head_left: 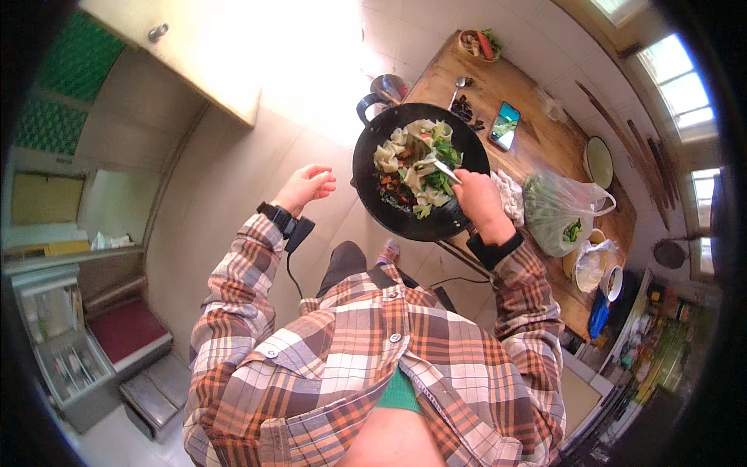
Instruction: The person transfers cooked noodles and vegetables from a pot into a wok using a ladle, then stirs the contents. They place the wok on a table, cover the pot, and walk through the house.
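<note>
A black wok (385,216) with a loop handle holds wide pale noodles (390,156), green leaves (448,153) and browned bits. Over the wok's right side, my right hand (481,201) grips a light-coloured utensil (446,170), whose far end lies among the noodles; its exact kind cannot be told. My left hand (306,188) hangs in the air left of the wok, with nothing in it and its fingers loosely bent, the thumb apart. A white cloth (509,195) is bunched behind my right hand, at the wok's right edge.
On the wooden table (540,140) are a phone (505,125), a metal spoon (457,90), dark dried pieces (463,109), a bowl of vegetables (480,45), a plastic bag of greens (554,213) and several bowls. A metal pot (390,87) stands behind the wok. A cable (292,271) hangs by my left wrist.
</note>
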The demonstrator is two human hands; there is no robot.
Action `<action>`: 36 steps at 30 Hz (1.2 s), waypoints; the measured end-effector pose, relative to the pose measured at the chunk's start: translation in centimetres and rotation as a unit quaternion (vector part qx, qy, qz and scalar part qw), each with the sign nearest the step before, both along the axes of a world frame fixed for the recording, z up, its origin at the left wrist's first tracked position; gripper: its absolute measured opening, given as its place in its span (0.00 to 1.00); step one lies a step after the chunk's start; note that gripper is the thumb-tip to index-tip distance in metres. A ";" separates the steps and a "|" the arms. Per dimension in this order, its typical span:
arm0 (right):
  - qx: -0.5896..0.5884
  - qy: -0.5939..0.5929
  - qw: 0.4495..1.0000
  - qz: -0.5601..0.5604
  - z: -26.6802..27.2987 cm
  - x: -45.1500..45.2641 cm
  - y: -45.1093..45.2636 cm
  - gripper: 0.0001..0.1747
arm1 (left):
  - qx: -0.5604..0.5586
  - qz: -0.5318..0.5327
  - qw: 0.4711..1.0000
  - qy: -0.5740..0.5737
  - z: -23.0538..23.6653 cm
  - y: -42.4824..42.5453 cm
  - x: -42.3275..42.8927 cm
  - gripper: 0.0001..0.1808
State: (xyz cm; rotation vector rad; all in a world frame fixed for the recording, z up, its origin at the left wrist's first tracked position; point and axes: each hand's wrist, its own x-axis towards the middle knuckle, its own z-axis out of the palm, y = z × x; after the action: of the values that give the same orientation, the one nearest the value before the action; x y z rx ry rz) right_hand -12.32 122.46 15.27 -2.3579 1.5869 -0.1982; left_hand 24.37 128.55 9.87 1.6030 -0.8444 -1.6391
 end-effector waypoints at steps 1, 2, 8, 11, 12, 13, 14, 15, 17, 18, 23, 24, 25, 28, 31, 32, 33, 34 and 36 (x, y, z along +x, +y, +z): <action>-0.003 -0.003 1.000 -0.003 0.2 0.0 0.6 0.09 | -0.013 -0.008 1.000 -0.009 -0.2 -1.8 0.3 0.19; 0.005 -0.011 1.000 -0.025 0.8 -0.5 1.2 0.11 | -0.017 -0.021 0.999 -0.026 -0.6 -3.8 0.5 0.22; -0.057 -0.016 0.995 -0.086 4.4 -1.6 4.5 0.14 | -0.071 -0.103 0.987 -0.102 -3.8 -14.5 0.2 0.32; -0.097 0.023 0.987 -0.125 3.7 0.2 4.1 0.15 | -0.051 -0.148 0.985 -0.071 -5.0 -18.3 -0.2 0.33; -0.095 0.050 0.984 -0.141 3.3 0.8 3.7 0.15 | -0.031 -0.166 0.984 -0.053 -5.2 -19.4 -0.3 0.33; -0.099 0.069 0.981 -0.150 2.8 1.4 3.2 0.15 | -0.012 -0.184 0.982 -0.031 -5.4 -20.2 -0.2 0.32; -0.097 0.088 0.977 -0.170 2.2 2.1 2.8 0.15 | -0.010 -0.200 0.978 -0.051 -5.6 -21.0 -0.2 0.26; -0.094 0.104 0.978 -0.156 1.6 2.9 2.5 0.15 | 0.003 -0.211 0.977 -0.039 -5.7 -21.7 -0.1 0.24; -0.045 0.149 0.974 -0.166 0.6 4.9 2.1 0.15 | 0.027 -0.241 0.970 -0.012 -5.9 -22.9 0.3 0.20; -0.082 0.154 0.977 -0.127 0.8 5.8 2.8 0.15 | 0.023 -0.239 0.971 -0.009 -6.1 -23.4 0.3 0.18; -0.101 0.147 0.978 -0.105 5.0 8.8 7.6 0.19 | 0.014 -0.273 0.962 -0.014 -6.7 -24.2 0.5 0.18; -0.097 0.154 0.977 -0.108 5.4 9.5 8.4 0.19 | 0.022 -0.269 0.963 -0.007 -6.7 -24.3 0.5 0.17; -0.090 0.164 0.976 -0.111 5.5 10.1 9.1 0.19 | 0.019 -0.269 0.963 -0.005 -6.7 -24.3 0.4 0.17; -0.095 0.135 0.981 -0.105 3.9 11.4 9.0 0.19 | 0.022 -0.272 0.962 -0.008 -6.5 -24.3 0.5 0.17; -0.090 0.145 0.977 -0.129 1.8 10.6 7.9 0.18 | 0.020 -0.272 0.962 -0.006 -6.4 -24.2 0.4 0.17; -0.090 0.156 0.973 -0.146 1.4 9.9 7.6 0.17 | 0.021 -0.273 0.962 -0.006 -6.3 -24.2 0.5 0.17; -0.091 0.167 0.968 -0.163 1.4 9.0 7.4 0.17 | 0.020 -0.274 0.961 -0.004 -6.3 -24.2 0.5 0.17; -0.071 0.158 0.966 -0.193 1.5 8.1 7.2 0.15 | 0.020 -0.278 0.960 -0.008 -6.3 -24.2 0.4 0.17; -0.054 0.056 0.962 -0.262 2.4 6.3 7.4 0.13 | 0.019 -0.287 0.958 -0.013 -6.3 -24.3 0.4 0.17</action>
State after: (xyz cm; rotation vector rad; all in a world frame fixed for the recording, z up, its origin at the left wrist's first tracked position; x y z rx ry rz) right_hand -6.06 129.82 17.69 -1.9973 2.2862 -0.2683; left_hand 24.75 104.24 3.57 1.4866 -1.3960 -2.0320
